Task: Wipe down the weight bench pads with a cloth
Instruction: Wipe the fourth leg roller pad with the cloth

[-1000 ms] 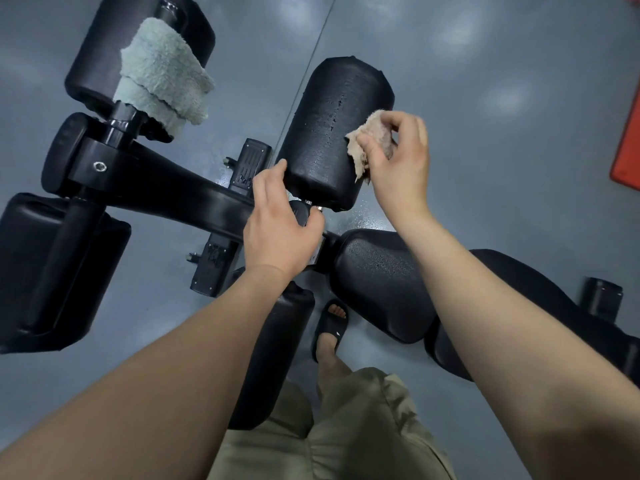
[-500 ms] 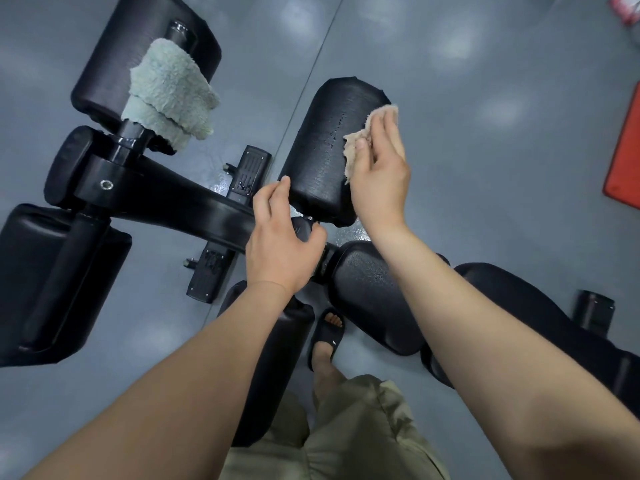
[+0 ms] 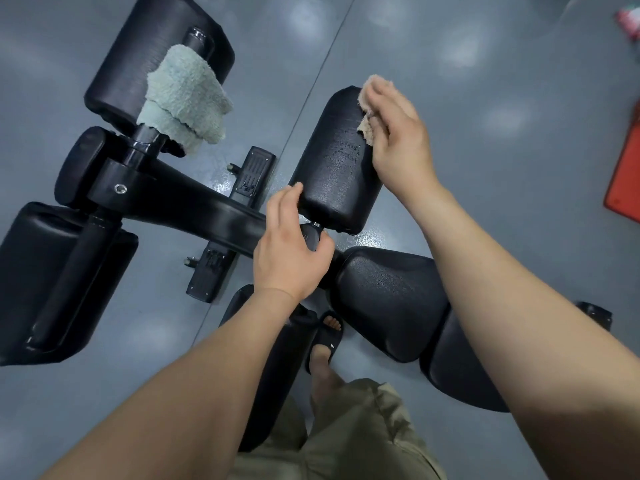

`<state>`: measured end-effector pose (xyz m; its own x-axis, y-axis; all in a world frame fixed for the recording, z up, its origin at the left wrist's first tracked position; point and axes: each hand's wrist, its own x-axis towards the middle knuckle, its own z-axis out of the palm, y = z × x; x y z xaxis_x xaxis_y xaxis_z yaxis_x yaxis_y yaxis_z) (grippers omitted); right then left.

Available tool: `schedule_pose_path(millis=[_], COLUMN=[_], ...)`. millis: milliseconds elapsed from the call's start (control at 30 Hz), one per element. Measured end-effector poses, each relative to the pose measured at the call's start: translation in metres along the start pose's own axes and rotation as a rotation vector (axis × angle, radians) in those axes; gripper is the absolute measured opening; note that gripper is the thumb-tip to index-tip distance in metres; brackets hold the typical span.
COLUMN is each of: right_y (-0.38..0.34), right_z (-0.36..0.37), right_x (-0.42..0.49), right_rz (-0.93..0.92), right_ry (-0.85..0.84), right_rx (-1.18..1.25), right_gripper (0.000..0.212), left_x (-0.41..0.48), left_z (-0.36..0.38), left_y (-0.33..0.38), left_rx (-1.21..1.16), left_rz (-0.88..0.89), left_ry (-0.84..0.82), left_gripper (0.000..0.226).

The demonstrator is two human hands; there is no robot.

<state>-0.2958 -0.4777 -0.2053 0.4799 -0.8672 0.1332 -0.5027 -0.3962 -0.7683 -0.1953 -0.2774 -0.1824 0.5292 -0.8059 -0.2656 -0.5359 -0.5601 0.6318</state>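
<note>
Right hand (image 3: 398,140) reaches out with the forearm extended and the palm down. Its fingers are bent over the bunched beige cloth (image 3: 367,130), holding and pressing it on the far right edge of the black roller pad (image 3: 332,168). There are wet droplets on the pad face just beside the cloth. Left hand (image 3: 287,251) is closer in, wrist straight, wrapped around the frame stub (image 3: 309,236) at the pad's near end. Its thumb is hooked round the right side and its fingertips touch the pad's near left corner. A grey-green towel (image 3: 183,102) is draped over the second roller pad (image 3: 138,53) on the far left. Moulded marks on the foot plate (image 3: 254,171) are too small to read.
</note>
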Motion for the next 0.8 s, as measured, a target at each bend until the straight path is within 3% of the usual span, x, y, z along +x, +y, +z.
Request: schedule_pose_path(millis=[200,400,800], right_y=[-0.003,-0.010,-0.005], right_z=[0.001,0.003,0.003], right_x=[0.004,0.009,-0.024], right_rz=[0.088,0.188,-0.058], right_ry=[0.023,0.007,-0.081], right_rx=[-0.129,-0.055,-0.169], right_gripper=[0.045,0.045,0.054], left_x=[0.001,0.001,0.001], left_z=[0.000,-0.001,0.001], left_y=[0.000,0.001,0.001], left_rx=[0.012,0.005,0.014], left_rz=[-0.014,-0.044,-0.037], left_ry=[-0.016,-0.037,-0.011], left_gripper=[0.085,0.085,0.087])
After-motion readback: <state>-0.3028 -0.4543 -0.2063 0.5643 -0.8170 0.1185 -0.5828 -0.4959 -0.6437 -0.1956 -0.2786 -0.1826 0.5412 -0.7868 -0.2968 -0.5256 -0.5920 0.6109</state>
